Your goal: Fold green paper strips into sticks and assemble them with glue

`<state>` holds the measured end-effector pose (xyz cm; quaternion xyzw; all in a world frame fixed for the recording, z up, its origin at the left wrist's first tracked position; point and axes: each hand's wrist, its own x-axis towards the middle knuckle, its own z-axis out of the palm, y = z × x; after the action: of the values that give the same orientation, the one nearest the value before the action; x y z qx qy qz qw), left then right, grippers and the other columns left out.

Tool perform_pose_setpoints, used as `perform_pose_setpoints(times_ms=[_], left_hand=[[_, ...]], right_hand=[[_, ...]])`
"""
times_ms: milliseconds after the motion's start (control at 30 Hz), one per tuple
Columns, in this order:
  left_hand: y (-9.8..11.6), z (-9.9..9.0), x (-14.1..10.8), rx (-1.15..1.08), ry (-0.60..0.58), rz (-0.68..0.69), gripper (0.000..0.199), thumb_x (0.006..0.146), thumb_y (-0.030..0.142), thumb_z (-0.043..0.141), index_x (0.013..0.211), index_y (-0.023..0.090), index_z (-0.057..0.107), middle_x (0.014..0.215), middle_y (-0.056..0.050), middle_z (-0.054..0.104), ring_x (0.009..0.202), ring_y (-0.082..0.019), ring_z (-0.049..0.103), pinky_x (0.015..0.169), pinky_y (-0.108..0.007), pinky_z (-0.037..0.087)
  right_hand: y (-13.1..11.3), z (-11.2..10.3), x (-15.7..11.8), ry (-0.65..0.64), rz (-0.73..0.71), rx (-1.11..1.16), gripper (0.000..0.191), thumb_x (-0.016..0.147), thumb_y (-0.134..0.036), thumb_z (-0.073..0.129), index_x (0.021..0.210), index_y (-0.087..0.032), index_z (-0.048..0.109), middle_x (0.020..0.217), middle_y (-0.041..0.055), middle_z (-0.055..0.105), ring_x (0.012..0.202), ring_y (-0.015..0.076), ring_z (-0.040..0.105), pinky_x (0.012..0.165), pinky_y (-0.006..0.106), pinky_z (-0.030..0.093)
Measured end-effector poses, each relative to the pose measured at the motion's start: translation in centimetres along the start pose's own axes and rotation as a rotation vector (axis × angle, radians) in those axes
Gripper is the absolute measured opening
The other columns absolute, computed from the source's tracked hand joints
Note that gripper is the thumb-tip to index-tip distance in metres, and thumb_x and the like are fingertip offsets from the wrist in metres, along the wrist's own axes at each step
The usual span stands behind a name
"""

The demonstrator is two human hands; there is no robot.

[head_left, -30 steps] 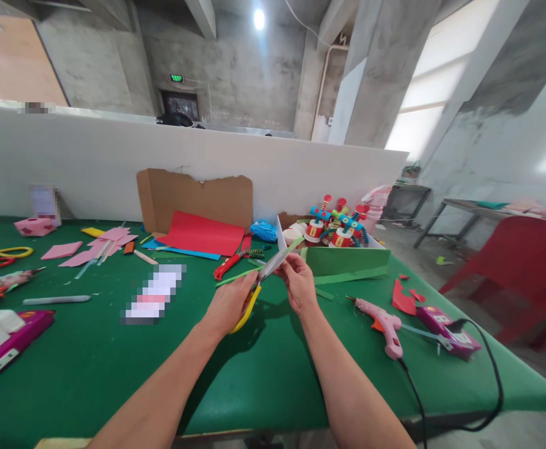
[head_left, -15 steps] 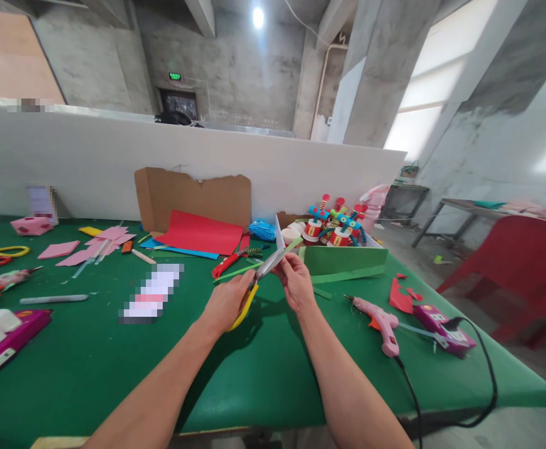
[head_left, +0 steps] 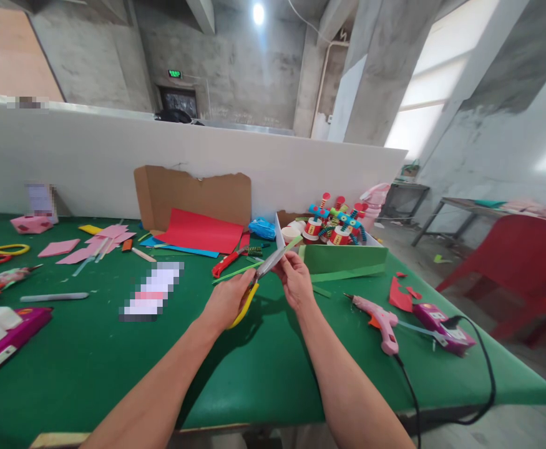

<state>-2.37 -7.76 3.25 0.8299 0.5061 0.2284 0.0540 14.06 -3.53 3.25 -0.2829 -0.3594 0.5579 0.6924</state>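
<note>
My left hand (head_left: 228,302) is closed around the yellow handles of a pair of scissors (head_left: 245,308). The silver blades point up and right, towards the fingers of my right hand (head_left: 296,279). Those fingers pinch a narrow light green paper strip (head_left: 293,243), which shows just beyond the blades. Whether the blades touch the strip, I cannot tell. Past my left fingers a thin green strip (head_left: 235,273) stretches leftward; fingers hide where it ends. Close behind lies a red utility knife (head_left: 224,264) beside a dark spring-like coil (head_left: 254,251).
A green-sided box (head_left: 347,259) holds several colourful spring-limbed figures (head_left: 341,234). At right lie a pink glue gun (head_left: 379,318), its cable and a purple power strip (head_left: 445,330). Red paper (head_left: 202,231) leans by brown cardboard (head_left: 193,193). Pink paper pieces (head_left: 83,252) spread at left.
</note>
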Motion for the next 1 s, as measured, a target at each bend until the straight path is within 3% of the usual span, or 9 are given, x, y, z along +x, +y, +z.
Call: perform_pose_setpoints(times_ms=[700, 1000], left_hand=[[0.3, -0.4, 0.0, -0.011, -0.032, -0.013, 0.036, 0.083, 0.012, 0.042, 0.118, 0.02, 0.048, 0.096, -0.007, 0.066, 0.078, -0.019, 0.064, 0.065, -0.026, 0.044], [0.2, -0.3, 0.0, 0.033, -0.034, -0.013, 0.044, 0.082, 0.01, 0.04, 0.124, 0.021, 0.046, 0.099, -0.007, 0.067, 0.081, -0.02, 0.065, 0.066, -0.026, 0.045]], right_hand=[[-0.1, 0.3, -0.2, 0.016, 0.001, 0.013, 0.034, 0.054, -0.038, 0.083, 0.071, -0.021, 0.06, 0.066, -0.0063, 0.063, 0.058, 0.0099, 0.06, 0.061, 0.025, 0.055], [-1.4, -0.3, -0.2, -0.037, 0.01, -0.179, 0.032, 0.055, -0.038, 0.082, 0.07, -0.018, 0.063, 0.063, -0.0044, 0.064, 0.055, 0.0101, 0.061, 0.059, 0.024, 0.054]])
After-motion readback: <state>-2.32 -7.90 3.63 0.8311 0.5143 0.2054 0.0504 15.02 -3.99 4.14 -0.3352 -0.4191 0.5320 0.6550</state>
